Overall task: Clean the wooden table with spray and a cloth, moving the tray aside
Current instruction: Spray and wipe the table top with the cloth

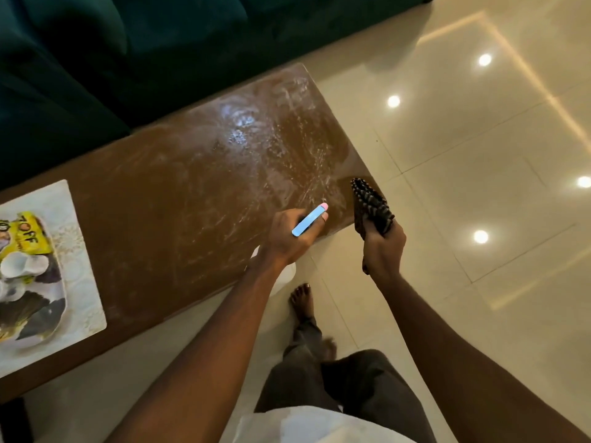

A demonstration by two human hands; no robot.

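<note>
Gripping the spray bottle [309, 219], apparently — left hand [289, 239]; right hand [382, 249] clutches the cloth [371, 206].

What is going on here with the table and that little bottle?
A person is cleaning a wooden table. Their left hand grips a spray bottle over the table's near edge, and their right hand holds a dark cloth by the table's corner. The right end of the table is covered in wet spray streaks, not yet wiped dry. The tray, holding a yellow packet and white cups, sits on the left end.
</note>
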